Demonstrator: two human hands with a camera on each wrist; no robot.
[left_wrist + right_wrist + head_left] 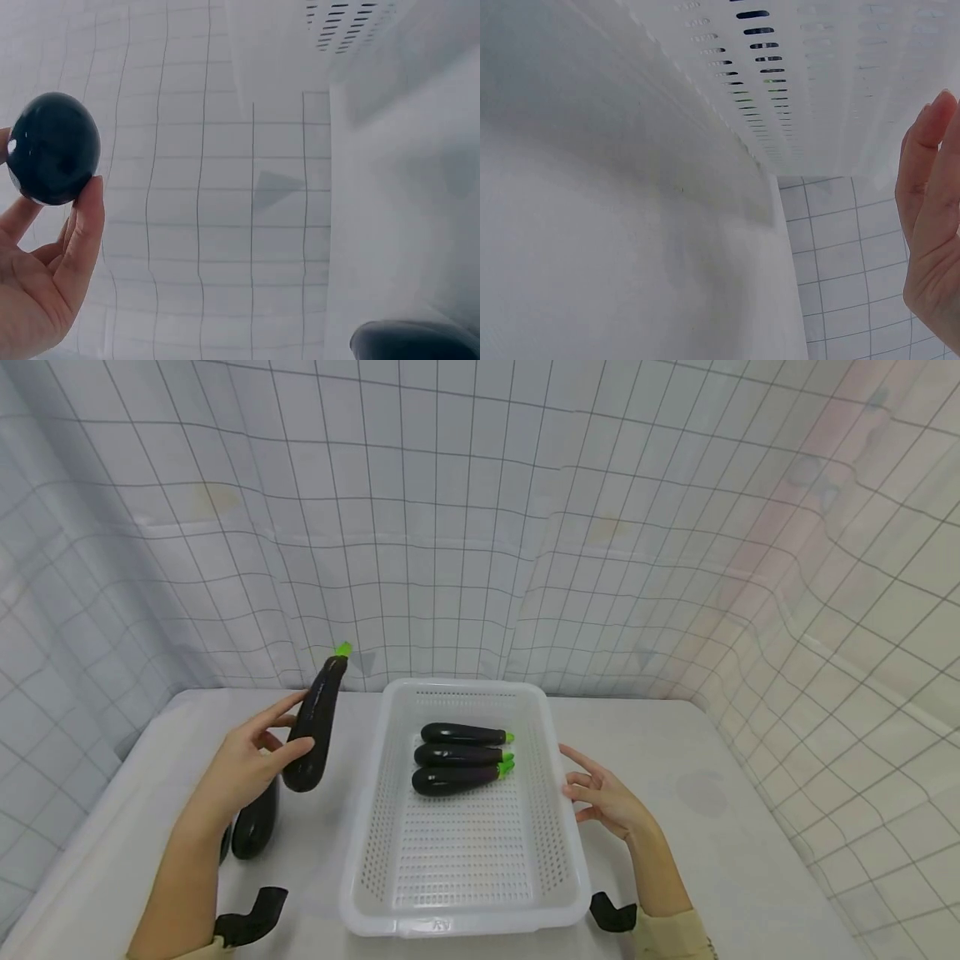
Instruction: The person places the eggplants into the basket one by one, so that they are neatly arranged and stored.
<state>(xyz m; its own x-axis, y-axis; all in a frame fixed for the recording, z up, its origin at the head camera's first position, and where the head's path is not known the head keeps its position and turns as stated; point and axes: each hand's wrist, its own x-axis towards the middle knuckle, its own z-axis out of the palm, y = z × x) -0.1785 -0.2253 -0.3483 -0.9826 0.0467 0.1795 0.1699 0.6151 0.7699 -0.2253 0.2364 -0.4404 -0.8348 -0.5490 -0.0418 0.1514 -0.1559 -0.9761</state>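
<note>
In the head view, my left hand [243, 764] holds a dark eggplant [318, 722] up off the table, its green stem end pointing up and away. The left wrist view shows the round end of that eggplant [56, 148] between the thumb and fingers. Three eggplants [457, 756] lie side by side across the white perforated basket [465, 920], stems to the right. My right hand [607, 797] is at the basket's right wall with fingers spread and loosely bent, the fingertips at the rim. The right wrist view shows it beside the perforated wall [840, 97].
Another eggplant [257, 822] lies on the white table [675, 827] beneath my left forearm, with part of one more [224, 843] beside it, mostly hidden. Grid-patterned curtains [465, 527] hang behind the table and along both sides.
</note>
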